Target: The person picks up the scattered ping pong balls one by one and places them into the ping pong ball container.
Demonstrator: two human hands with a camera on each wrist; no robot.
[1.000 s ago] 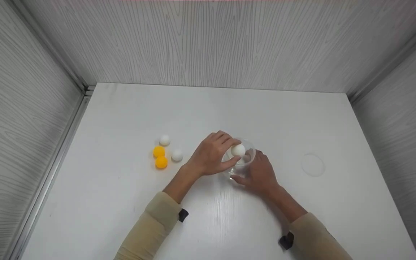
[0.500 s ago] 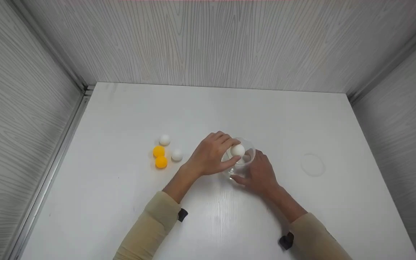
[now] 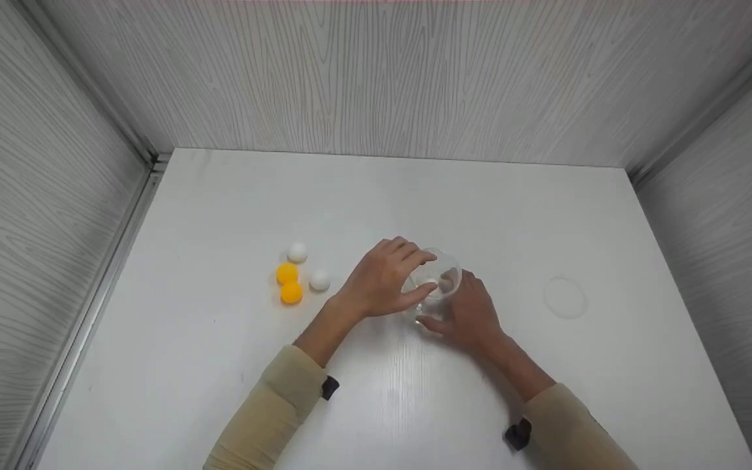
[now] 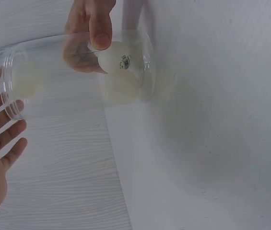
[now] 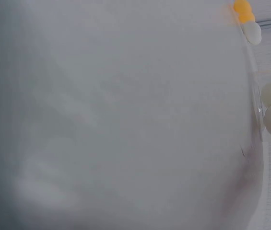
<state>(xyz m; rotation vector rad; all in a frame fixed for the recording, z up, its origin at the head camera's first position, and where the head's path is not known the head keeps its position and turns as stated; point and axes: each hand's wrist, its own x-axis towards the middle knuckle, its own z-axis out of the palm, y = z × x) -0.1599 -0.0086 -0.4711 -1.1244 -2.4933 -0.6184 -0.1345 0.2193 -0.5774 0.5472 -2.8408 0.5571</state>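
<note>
Left grip (image 3: 386, 281): fingers spread and loosely bent over the mouth of the clear jar (image 3: 433, 287), holding nothing. Right grip (image 3: 470, 314): fingers and thumb curled against the jar's side, steadying it upright on the white surface (image 3: 376, 405). One white ball (image 4: 118, 60) sits inside the jar. Two orange balls (image 3: 289, 284) and two white balls (image 3: 308, 266) lie clustered left of the hands; a clear lid (image 3: 565, 297) lies well to the right.

You were in a test booth, not a home: a bare white table (image 3: 232, 365) boxed in on three sides by grey wood-grain panels (image 3: 376, 78), with metal trim (image 3: 98, 287) along the left edge. Only staged props lay on it: a few ping-pong balls (image 3: 291, 293) and a clear lid (image 3: 566, 297).
</note>
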